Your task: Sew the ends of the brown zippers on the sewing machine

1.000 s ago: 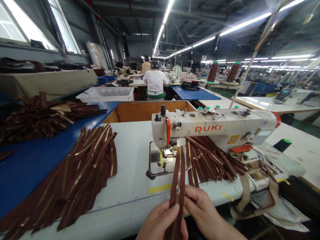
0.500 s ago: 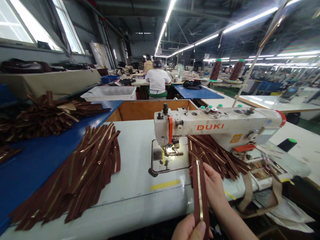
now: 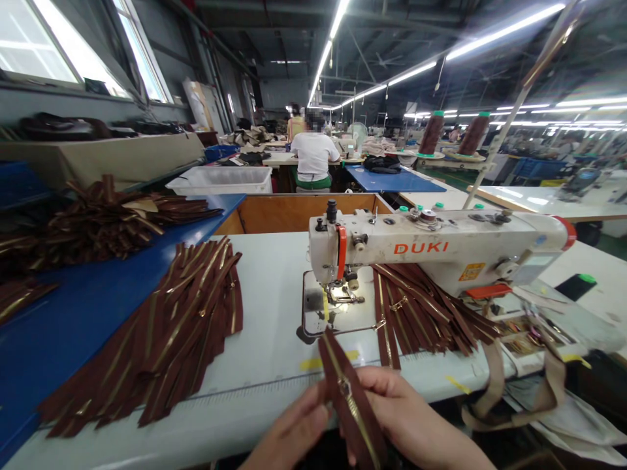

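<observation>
A brown zipper (image 3: 350, 408) with gold teeth is held between my two hands, just in front of the table edge, its top end pointing toward the sewing machine. My left hand (image 3: 300, 421) pinches its left side, thumb inward. From the right, my right hand (image 3: 392, 408) grips the tape, with some fingers hidden behind it. The slider sits in the upper half of the zipper. Beyond my hands stands the white sewing machine (image 3: 421, 248). A fanned pile of brown zippers (image 3: 426, 307) lies under its arm, and one strip hangs toward the table edge.
Another spread of zippers (image 3: 181, 326) covers the table's left part. On the blue surface (image 3: 112, 287) lies a further heap of zippers (image 3: 102, 228). A tray of small tools (image 3: 531, 336) and beige straps (image 3: 490, 391) are at the right. A person in white (image 3: 313, 156) sits ahead.
The zipper has moved left, away from the pile under the machine arm, and now tilts the other way. My left hand has come up beside my right hand, and the slider now shows.
</observation>
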Tool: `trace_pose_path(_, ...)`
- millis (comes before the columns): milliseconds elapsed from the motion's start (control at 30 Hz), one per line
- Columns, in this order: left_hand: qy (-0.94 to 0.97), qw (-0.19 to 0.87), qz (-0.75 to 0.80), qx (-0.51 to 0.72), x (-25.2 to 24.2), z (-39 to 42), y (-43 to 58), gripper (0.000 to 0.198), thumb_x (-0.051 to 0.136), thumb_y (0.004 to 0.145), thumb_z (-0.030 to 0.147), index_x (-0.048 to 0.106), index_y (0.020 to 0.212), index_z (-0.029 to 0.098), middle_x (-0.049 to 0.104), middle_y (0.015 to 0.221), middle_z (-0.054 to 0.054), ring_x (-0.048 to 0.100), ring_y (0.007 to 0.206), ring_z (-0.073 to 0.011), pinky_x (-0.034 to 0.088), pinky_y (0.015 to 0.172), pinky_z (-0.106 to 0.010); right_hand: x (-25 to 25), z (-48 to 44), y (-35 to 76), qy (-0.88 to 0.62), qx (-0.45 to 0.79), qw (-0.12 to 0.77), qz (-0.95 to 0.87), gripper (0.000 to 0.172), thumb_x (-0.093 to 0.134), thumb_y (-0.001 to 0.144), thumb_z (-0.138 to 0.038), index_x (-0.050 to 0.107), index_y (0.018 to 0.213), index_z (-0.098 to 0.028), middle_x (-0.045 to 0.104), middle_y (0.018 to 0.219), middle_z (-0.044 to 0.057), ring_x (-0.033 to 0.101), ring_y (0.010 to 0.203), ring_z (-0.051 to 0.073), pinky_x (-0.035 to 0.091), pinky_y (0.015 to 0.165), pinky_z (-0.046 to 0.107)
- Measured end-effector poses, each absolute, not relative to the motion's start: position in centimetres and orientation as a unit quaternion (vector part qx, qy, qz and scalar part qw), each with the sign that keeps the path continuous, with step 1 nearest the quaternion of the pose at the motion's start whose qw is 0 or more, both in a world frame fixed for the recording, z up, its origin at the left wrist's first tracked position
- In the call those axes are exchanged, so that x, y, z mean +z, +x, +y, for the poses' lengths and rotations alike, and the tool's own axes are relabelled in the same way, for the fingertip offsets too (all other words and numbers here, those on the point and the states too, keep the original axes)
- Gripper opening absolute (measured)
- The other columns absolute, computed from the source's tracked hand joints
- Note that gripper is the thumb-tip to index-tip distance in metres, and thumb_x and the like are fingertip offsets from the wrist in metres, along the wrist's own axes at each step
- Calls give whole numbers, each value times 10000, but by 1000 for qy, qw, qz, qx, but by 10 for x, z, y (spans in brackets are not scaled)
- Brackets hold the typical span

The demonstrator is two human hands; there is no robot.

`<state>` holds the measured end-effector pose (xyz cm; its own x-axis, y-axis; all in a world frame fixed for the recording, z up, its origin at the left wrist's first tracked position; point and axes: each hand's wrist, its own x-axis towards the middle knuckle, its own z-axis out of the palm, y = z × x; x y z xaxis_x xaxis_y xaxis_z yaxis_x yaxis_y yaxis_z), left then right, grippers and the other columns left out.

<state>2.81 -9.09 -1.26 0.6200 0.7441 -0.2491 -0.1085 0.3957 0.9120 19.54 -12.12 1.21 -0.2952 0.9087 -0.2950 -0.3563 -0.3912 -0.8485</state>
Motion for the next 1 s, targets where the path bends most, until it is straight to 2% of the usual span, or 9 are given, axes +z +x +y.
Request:
trace_pose_path(67,480,728,391,294,1,-73,17,496,663,711,598,711,1000,198,663,1120,-90,522,1150,-310,338,1034,-412,15,-115,182,-401,740,394,-368,407,657,737,-561,634,772,-156,590,546,-20,523,450,84,405,453,180)
trace_pose_path(167,500,684,435,303,14,-47,10,407,715,684,538,735,858,172,712,974,-84,584,1043,-297,351,1028,-393,12,-98,167,-404,719,430,-368,456,669,690,-603,613,712,-151,569,561,-27,543,492,92,448,509,207)
trace_pose_path(300,485,665,456,339,21,-16,9,326,727,693,470,708,777,155,713,783,-58,634,833,-232,462,872,-340,-2,-81,163,-418,699,439,-379,485,650,685,-623,638,790,-150,581,576,-19,546,497,110,428,503,224)
trace_pose_path(400,489,658,458,344,20,6,12,310,728,690,439,673,768,145,696,741,-53,630,761,-203,492,762,-307,-17,-75,169,-452,664,435,-408,455,645,687,-604,622,703,-149,556,526,-29,478,463,89,360,476,204)
trace_pose_path(567,575,592,475,306,6,50,27,367,662,688,494,624,753,135,659,690,-53,606,633,-169,480,623,-284,-38,-55,183,-519,564,449,-459,295,640,730,-434,604,626,-160,515,516,-50,408,481,77,312,492,203)
trace_pose_path(733,631,528,483,299,-7,96,49,368,683,607,515,582,654,164,577,561,6,508,471,-125,425,494,-260,-34,-28,195,-638,354,377,-570,160,599,771,-204,616,615,-175,595,602,-28,514,592,112,342,574,216)
trace_pose_path(867,676,444,496,315,-8,117,61,231,675,630,391,564,636,189,590,573,7,575,551,-175,478,562,-302,-27,-14,197,-698,211,277,-626,146,622,789,-231,634,648,-194,655,706,-1,563,690,144,328,616,235)
trace_pose_path(933,696,384,505,335,-10,114,61,116,634,660,291,579,691,194,640,692,-19,622,727,-223,505,708,-357,-27,-10,197,-706,177,251,-638,142,618,805,-259,638,677,-200,668,744,9,573,720,153,321,617,243)
trace_pose_path(1000,711,335,508,353,-16,103,58,104,590,688,220,604,787,193,667,871,-52,604,937,-258,461,886,-419,-29,-9,196,-704,156,238,-651,136,613,816,-263,638,697,-202,673,768,13,577,742,156,316,619,246)
